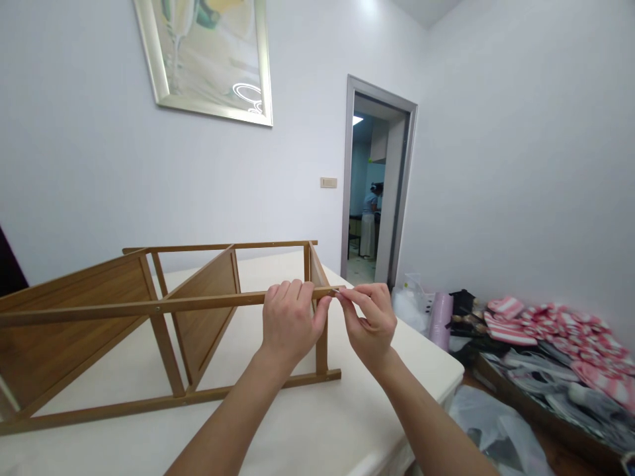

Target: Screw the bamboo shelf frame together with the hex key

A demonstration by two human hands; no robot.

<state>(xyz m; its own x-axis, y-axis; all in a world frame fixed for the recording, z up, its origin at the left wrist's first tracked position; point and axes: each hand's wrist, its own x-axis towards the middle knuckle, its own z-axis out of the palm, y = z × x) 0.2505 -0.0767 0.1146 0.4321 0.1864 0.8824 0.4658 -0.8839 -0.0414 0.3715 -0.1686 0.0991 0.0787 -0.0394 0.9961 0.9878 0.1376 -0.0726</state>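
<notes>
A brown wooden shelf rack (198,303) lies on its side on the white table, its panels standing upright between the long rails. My left hand (292,320) is closed around the upper front rail near its right end, thumb pressed against the wood. At that same end, my right hand (370,320) pinches a small silvery screw-like piece (337,291) between thumb and forefinger, right against the rail. The fingertips partly hide the piece, so its exact kind is hard to make out.
The white table (397,410) has its right corner near my right forearm. On the floor to the right are a pink roll (440,320), striped red-and-white cloth (560,324), a plastic bag (496,423) and a box of grey wrappings (560,390). Another person (370,218) stands beyond the doorway.
</notes>
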